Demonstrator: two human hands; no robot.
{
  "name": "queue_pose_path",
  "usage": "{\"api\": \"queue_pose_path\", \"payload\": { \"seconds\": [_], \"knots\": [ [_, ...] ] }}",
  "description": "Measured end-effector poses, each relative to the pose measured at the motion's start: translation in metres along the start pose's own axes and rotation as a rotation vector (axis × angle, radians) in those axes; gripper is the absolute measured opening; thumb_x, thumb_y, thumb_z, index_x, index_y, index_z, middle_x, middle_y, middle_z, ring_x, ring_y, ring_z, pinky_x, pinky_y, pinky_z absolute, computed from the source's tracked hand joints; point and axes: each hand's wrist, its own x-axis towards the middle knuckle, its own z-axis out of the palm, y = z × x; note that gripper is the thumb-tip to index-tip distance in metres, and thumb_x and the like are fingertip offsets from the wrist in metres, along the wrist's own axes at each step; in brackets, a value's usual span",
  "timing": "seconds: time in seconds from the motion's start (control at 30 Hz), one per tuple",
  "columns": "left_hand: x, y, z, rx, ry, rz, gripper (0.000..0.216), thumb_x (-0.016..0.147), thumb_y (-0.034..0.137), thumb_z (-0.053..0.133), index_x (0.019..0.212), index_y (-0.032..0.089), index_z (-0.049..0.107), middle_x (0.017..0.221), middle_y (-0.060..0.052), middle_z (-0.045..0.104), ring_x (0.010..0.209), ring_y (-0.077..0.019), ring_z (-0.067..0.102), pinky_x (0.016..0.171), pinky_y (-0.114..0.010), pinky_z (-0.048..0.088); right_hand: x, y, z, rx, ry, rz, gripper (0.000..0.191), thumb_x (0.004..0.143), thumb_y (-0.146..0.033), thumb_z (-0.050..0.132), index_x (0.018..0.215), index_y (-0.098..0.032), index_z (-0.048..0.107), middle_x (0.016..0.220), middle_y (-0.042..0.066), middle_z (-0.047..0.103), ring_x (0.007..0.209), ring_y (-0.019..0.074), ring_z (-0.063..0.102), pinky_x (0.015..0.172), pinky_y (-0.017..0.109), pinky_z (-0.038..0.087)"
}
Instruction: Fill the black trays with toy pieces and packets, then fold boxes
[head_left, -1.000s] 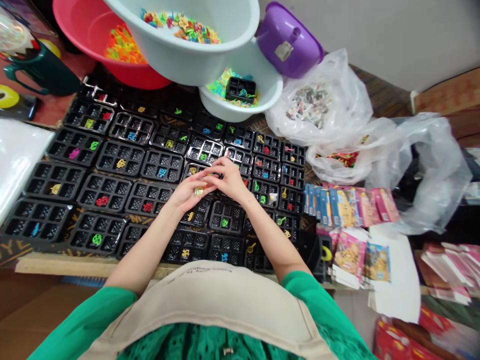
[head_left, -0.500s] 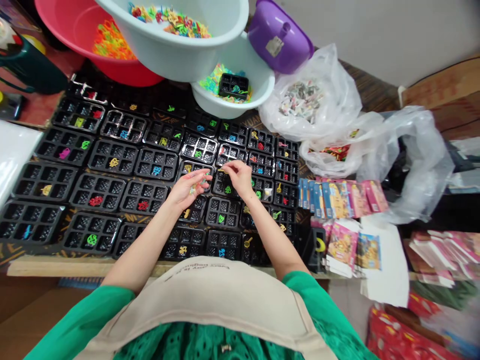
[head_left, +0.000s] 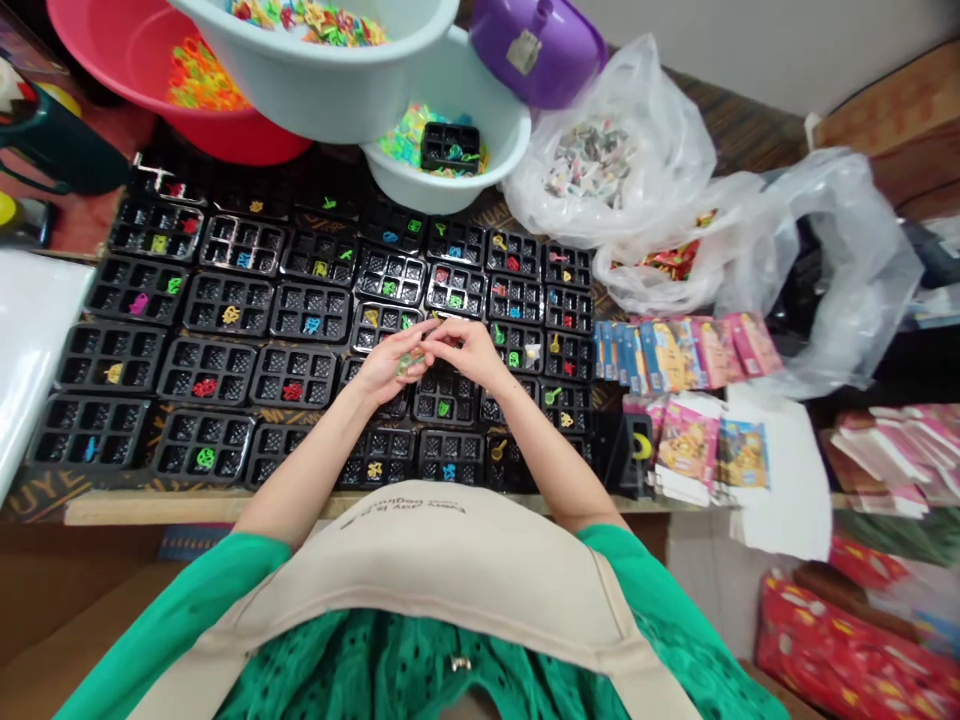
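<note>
My left hand (head_left: 393, 366) is turned palm up over the black trays, its fingers curled around small translucent green plastic pieces (head_left: 407, 362). Against its fingertips, my right hand (head_left: 466, 352) has thumb and fingers pinched together; what is between them is too small to make out. Beneath both hands, the black compartment trays (head_left: 304, 375) stand in rows, and many have one or two small coloured plastic figures in them. A red figure (head_left: 292, 391) lies in a tray left of my hands, and a green one (head_left: 444, 408) lies just below them.
A pale blue basin (head_left: 330, 90), a red basin (head_left: 120, 60) and a smaller basin (head_left: 450, 197) hold plastic pieces at the back. Clear bags (head_left: 652, 130) and small printed boxes (head_left: 660, 355) are on the right. A wooden edge (head_left: 165, 505) runs along the front.
My right hand has moved left from above a tray to meet my left hand's fingers. My left hand has shifted slightly right. The whole view has tilted a little.
</note>
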Motion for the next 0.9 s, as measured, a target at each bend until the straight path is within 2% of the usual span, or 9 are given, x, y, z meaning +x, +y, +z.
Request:
{"api": "queue_pose_path", "payload": {
  "seconds": [0.1, 0.2, 0.3, 0.4, 0.5, 0.57, 0.63, 0.73, 0.9],
  "knots": [
    [-0.007, 0.007, 0.010, 0.110, -0.001, -0.006, 0.042, 0.084, 0.030, 0.070, 0.123, 0.016, 0.065, 0.062, -0.003, 0.062, 0.039, -0.0051, 0.040, 0.035, -0.014, 0.018, -0.014, -0.003, -0.005, 0.004, 0.147, 0.026, 0.028, 0.091, -0.041, 0.060, 0.080, -0.019, 0.073, 0.079, 0.001, 0.066, 0.072, 0.0129, 0.056, 0.072, 0.029, 0.046],
    [-0.016, 0.015, 0.010, 0.119, 0.121, 0.100, 0.025, 0.087, 0.025, 0.065, 0.109, 0.014, 0.070, 0.063, -0.003, 0.061, 0.040, -0.0041, 0.040, 0.035, -0.014, 0.018, -0.030, 0.003, -0.004, -0.163, 0.300, 0.026, 0.023, 0.093, -0.035, 0.059, 0.084, -0.020, 0.074, 0.085, 0.002, 0.064, 0.078, 0.0147, 0.055, 0.076, 0.031, 0.044],
    [-0.032, 0.018, 0.001, -0.048, 0.286, 0.144, 0.014, 0.089, 0.023, 0.059, 0.091, 0.013, 0.069, 0.065, -0.002, 0.059, 0.045, -0.0041, 0.046, 0.037, -0.013, 0.029, -0.041, 0.019, 0.008, -0.383, 0.159, -0.015, 0.015, 0.090, -0.030, 0.066, 0.083, -0.022, 0.077, 0.085, 0.003, 0.063, 0.085, 0.0177, 0.054, 0.083, 0.033, 0.042],
    [-0.053, 0.015, -0.007, -0.208, 0.310, 0.114, 0.026, 0.094, 0.031, 0.051, 0.096, 0.011, 0.067, 0.079, -0.008, 0.065, 0.066, -0.0103, 0.064, 0.054, -0.017, 0.051, -0.048, 0.030, 0.025, -0.508, 0.035, -0.052, 0.010, 0.086, -0.028, 0.071, 0.084, -0.021, 0.078, 0.088, 0.005, 0.062, 0.092, 0.0203, 0.053, 0.087, 0.035, 0.040],
    [-0.074, 0.005, -0.008, -0.243, 0.279, 0.107, 0.036, 0.097, 0.035, 0.043, 0.105, 0.008, 0.066, 0.095, -0.015, 0.069, 0.092, -0.0187, 0.070, 0.076, -0.027, 0.059, -0.052, 0.022, 0.036, -0.449, 0.129, -0.086, 0.021, 0.085, -0.032, 0.072, 0.102, -0.020, 0.077, 0.099, 0.006, 0.063, 0.097, 0.0210, 0.054, 0.089, 0.036, 0.041],
    [-0.083, -0.005, -0.006, -0.204, 0.253, 0.077, 0.037, 0.097, 0.035, 0.043, 0.107, 0.008, 0.065, 0.101, -0.017, 0.070, 0.099, -0.0214, 0.070, 0.083, -0.032, 0.060, -0.055, 0.006, 0.040, -0.358, 0.199, -0.122, 0.031, 0.087, -0.035, 0.069, 0.115, -0.021, 0.073, 0.105, 0.007, 0.062, 0.099, 0.0207, 0.055, 0.091, 0.036, 0.042],
    [-0.088, -0.015, -0.004, -0.151, 0.214, 0.041, 0.035, 0.096, 0.036, 0.046, 0.106, 0.009, 0.066, 0.102, -0.017, 0.071, 0.100, -0.0232, 0.071, 0.082, -0.034, 0.059, -0.060, -0.012, 0.043, -0.315, 0.164, -0.175, 0.032, 0.086, -0.035, 0.068, 0.116, -0.023, 0.072, 0.107, 0.006, 0.061, 0.101, 0.0209, 0.054, 0.092, 0.037, 0.042],
    [-0.090, -0.028, -0.001, -0.131, 0.160, 0.012, 0.031, 0.095, 0.038, 0.049, 0.097, 0.011, 0.066, 0.092, -0.014, 0.072, 0.092, -0.0239, 0.072, 0.077, -0.035, 0.060, -0.066, -0.031, 0.049, -0.358, -0.022, -0.261, 0.028, 0.084, -0.029, 0.067, 0.111, -0.027, 0.074, 0.109, 0.005, 0.061, 0.104, 0.0214, 0.051, 0.095, 0.038, 0.038],
    [-0.095, -0.040, -0.004, -0.207, 0.121, -0.088, 0.034, 0.100, 0.035, 0.042, 0.086, 0.013, 0.063, 0.074, -0.007, 0.069, 0.069, -0.0180, 0.070, 0.073, -0.035, 0.060, -0.071, -0.031, 0.054, -0.361, -0.136, -0.221, 0.022, 0.088, -0.018, 0.061, 0.102, -0.024, 0.076, 0.087, 0.003, 0.065, 0.092, 0.0200, 0.051, 0.088, 0.036, 0.037]
  ]
}}
